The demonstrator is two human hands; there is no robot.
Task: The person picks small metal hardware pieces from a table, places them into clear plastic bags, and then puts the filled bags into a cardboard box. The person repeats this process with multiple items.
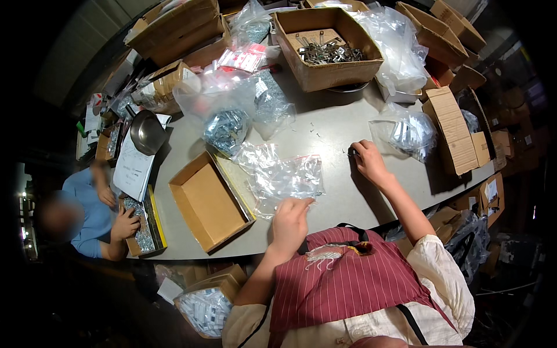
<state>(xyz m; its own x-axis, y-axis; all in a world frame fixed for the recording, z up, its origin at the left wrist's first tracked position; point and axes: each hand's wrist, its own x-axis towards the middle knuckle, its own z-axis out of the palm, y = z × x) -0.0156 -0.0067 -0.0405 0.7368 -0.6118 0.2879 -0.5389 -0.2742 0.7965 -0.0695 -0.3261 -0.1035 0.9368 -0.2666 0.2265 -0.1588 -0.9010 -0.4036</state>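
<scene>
My left hand (289,227) is closed at the near edge of a clear zip bag (284,182) lying flat on the table. Its fingers are pressed together beside the bag's corner; what they hold, if anything, is hidden. A few small metal pieces show inside the bag's near right part. Farther right, my right hand (369,160) reaches down to the tabletop with its fingertips drawn together. Something small and dark shows at those fingertips, too small to name. Just left of them lie tiny loose screws (343,152), with several more scattered farther back.
Left of the bag stands an open, empty-looking cardboard box (210,203). Filled plastic bags (226,129) and a carton of metal parts (325,72) line the back. A bag of parts (412,136) lies right. At far left, a co-worker's hand (125,224) works over a parts tray.
</scene>
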